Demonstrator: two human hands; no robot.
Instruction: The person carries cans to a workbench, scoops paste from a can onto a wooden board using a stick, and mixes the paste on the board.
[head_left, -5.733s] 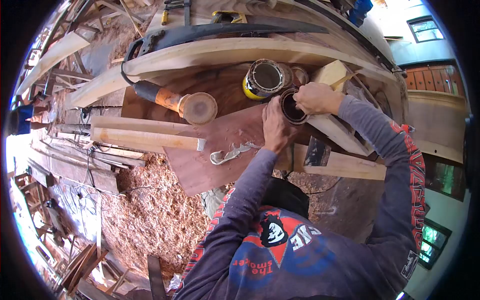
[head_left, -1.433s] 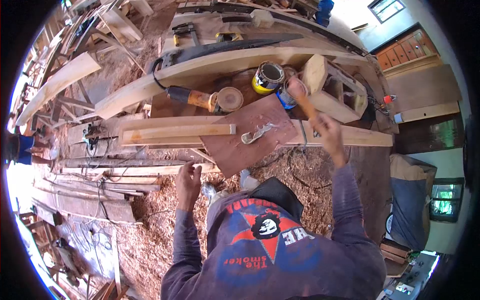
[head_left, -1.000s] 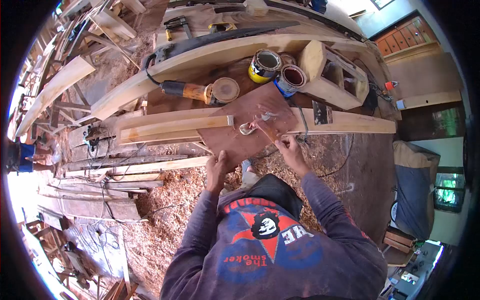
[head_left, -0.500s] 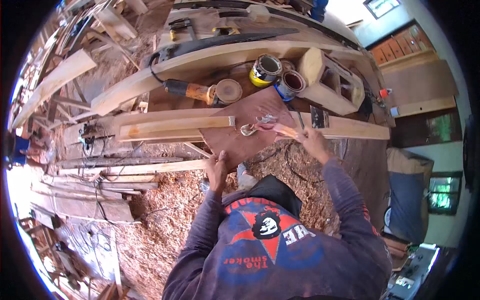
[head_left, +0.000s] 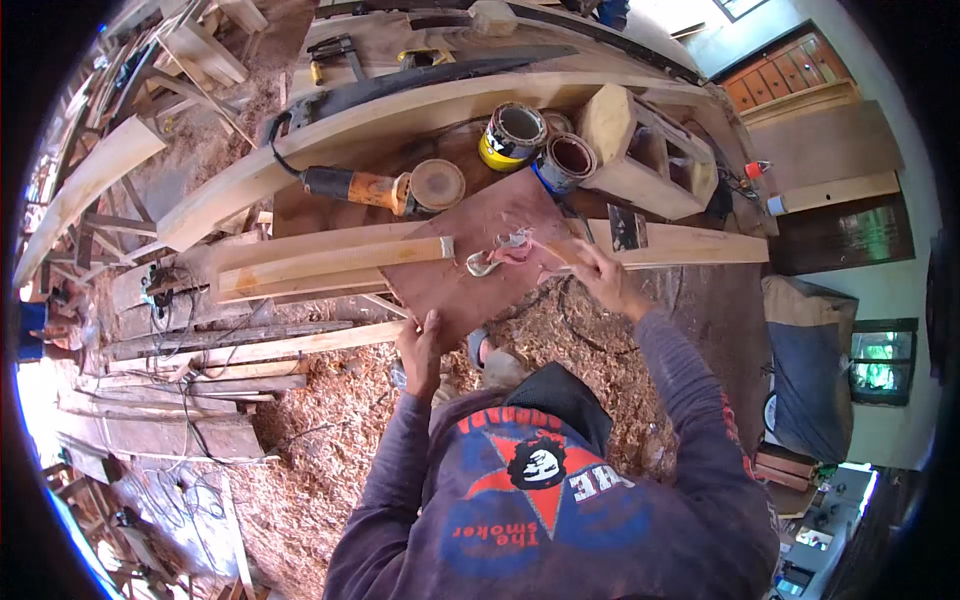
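A thin reddish-brown board [head_left: 445, 290] lies tilted across the light wooden beams. My left hand [head_left: 420, 345] grips its near corner, thumb on top. Pink and whitish putty [head_left: 500, 252] is smeared over the middle of the board. In my right hand [head_left: 606, 282], closed at the board's right side, is a putty knife [head_left: 563, 253]. Its tip lies by the putty, and its exact shape is hard to make out. The end of a light wood strip [head_left: 445, 247] rests at the board's left part.
Beyond the board stand a yellow-labelled can [head_left: 512, 138], a blue-labelled can [head_left: 566, 163] and a hexagonal wooden frame [head_left: 650, 150]. An orange angle grinder [head_left: 370, 188] and a handsaw [head_left: 400, 85] lie behind. Wood shavings [head_left: 335, 400] cover the floor.
The whole view has shifted slightly to the left. My right hand and the putty knife have turned a little at the putty; my left hand keeps its hold on the board.
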